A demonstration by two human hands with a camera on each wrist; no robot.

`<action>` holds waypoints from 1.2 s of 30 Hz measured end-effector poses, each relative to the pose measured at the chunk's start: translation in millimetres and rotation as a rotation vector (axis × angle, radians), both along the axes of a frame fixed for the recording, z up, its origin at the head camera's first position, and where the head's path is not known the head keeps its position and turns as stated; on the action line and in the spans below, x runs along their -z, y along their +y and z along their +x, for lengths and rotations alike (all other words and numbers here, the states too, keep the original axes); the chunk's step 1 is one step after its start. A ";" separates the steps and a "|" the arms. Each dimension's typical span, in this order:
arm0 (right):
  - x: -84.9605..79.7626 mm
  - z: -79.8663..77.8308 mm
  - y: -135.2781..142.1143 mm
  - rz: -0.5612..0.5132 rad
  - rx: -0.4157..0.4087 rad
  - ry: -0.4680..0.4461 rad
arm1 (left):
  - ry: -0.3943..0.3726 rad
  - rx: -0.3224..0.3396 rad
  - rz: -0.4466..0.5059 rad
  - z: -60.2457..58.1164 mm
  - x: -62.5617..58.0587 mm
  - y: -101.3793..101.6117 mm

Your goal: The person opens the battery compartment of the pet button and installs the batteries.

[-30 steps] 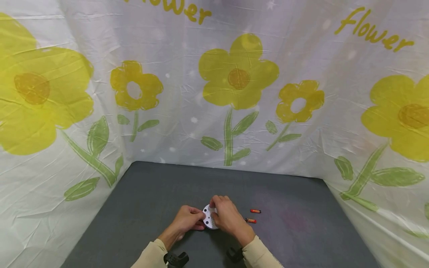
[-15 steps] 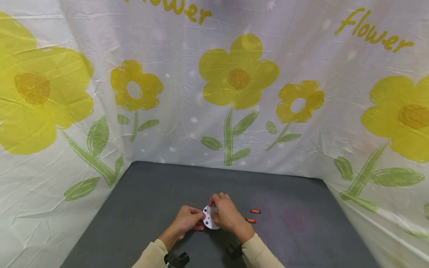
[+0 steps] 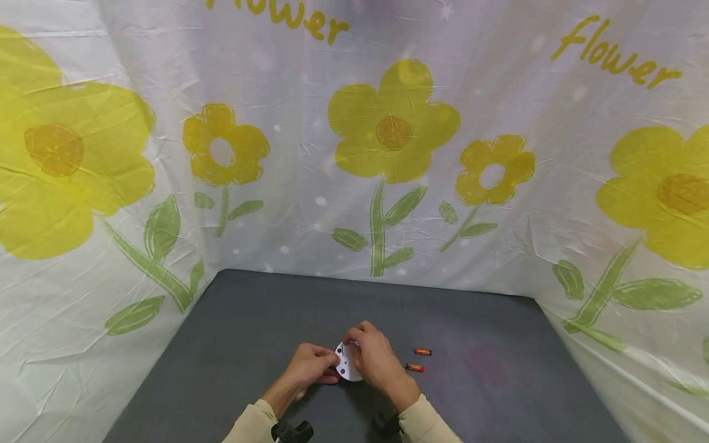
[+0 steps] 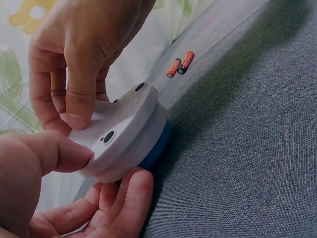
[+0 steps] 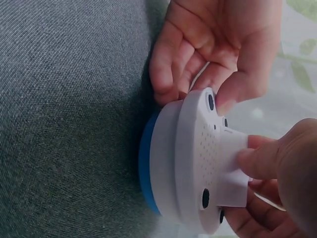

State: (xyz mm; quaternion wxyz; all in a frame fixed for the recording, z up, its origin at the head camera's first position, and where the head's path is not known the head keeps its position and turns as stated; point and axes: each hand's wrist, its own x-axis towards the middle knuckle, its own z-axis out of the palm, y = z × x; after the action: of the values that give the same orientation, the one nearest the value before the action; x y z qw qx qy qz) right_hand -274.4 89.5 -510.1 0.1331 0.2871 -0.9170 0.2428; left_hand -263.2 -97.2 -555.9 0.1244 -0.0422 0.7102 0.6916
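A round white device with a blue base, a patch of small holes and dark round feet stands tilted between both hands. My left hand holds its edge, thumb on the white face and fingers underneath, as the left wrist view shows. From the other side, my right hand pinches a white battery cover between thumb and fingers; it stands out from the holed face in the right wrist view. Two red-and-black batteries lie on the table, right of the right hand.
The dark grey table reaches back to a white curtain printed with yellow flowers, which also hangs along both sides. A black wrist strap shows near the left sleeve.
My right fingers have shifted slightly left over the device. The left hand keeps its hold, and the batteries stay where they were.
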 end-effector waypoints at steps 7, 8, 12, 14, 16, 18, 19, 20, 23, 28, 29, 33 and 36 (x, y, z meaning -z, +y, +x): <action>2.4 -2.0 3.5 -0.106 -0.011 -0.014 | 0.004 -0.003 -0.014 0.1 -0.4 -0.1; 2.2 -2.1 4.9 -0.116 -0.006 -0.008 | 0.005 -0.001 -0.015 0.0 -0.4 -0.3; -3.0 -3.9 14.3 -0.141 0.017 0.014 | 0.011 0.004 -0.010 -0.6 -1.2 -1.0; -7.9 -5.0 21.6 -0.153 0.038 0.017 | 0.010 0.007 -0.003 -1.0 -0.9 -1.1; -12.9 -6.5 31.2 -0.157 0.058 0.022 | 0.009 0.009 0.001 -0.7 -1.4 -1.0; -17.0 -8.0 43.4 -0.156 0.083 0.033 | 0.005 0.012 0.004 -0.2 -0.9 -0.5; -19.1 -8.6 50.4 -0.155 0.095 0.039 | 0.005 0.014 0.006 0.1 -0.8 -0.4; -20.8 -9.4 57.7 -0.151 0.110 0.046 | 0.005 0.015 0.007 0.6 -1.0 -0.2; -25.8 -10.0 82.5 -0.141 0.154 0.032 | 0.005 0.016 0.013 1.1 -0.4 -0.3; -32.7 -7.1 122.9 -0.093 0.242 -0.033 | 0.002 0.011 0.011 0.4 0.5 -0.4; -33.8 -6.1 130.4 -0.082 0.255 -0.048 | -0.002 0.008 0.008 0.1 0.9 -0.1; -35.7 -3.4 157.6 -0.039 0.298 -0.099 | -0.003 0.006 -0.006 -1.5 2.2 -0.4; -33.8 -1.4 174.2 -0.013 0.319 -0.150 | -0.007 0.006 -0.010 -2.2 3.3 -0.9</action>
State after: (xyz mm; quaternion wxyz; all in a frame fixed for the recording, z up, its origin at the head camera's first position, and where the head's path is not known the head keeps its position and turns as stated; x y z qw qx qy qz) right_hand -275.8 263.7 -476.3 0.1032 0.1184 -0.9566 0.2453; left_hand -265.4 -98.1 -559.2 0.1285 -0.0432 0.7133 0.6876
